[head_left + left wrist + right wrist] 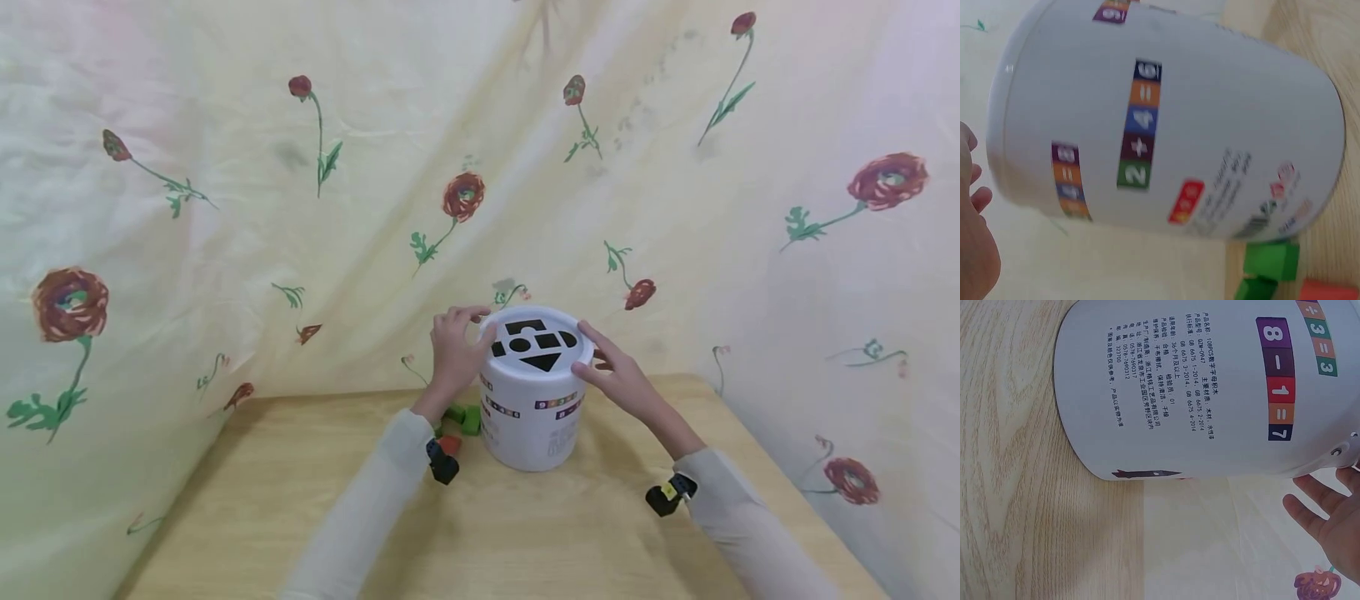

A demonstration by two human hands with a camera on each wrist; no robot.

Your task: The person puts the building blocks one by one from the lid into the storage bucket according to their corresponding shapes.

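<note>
A white bucket (531,425) stands upright on the wooden table, printed with coloured number sums. Its white lid (558,321) has several dark cut-out shapes, among them a triangle, a circle and a rectangle. At the lid's left edge is my left hand (457,350), its thumb near the rim and its fingers spread toward the back; in the left wrist view its fingers (982,199) are loosely bent beside the bucket. My right hand (622,379) touches the lid's right edge with thumb and forefinger apart. The other fingers (1307,515) extend beside the rim in the right wrist view.
Green blocks (471,420) and a red block (450,444) lie on the table (525,533) left of the bucket, partly hidden by the left wrist. A flowered cloth (375,208) hangs behind the table and along both sides.
</note>
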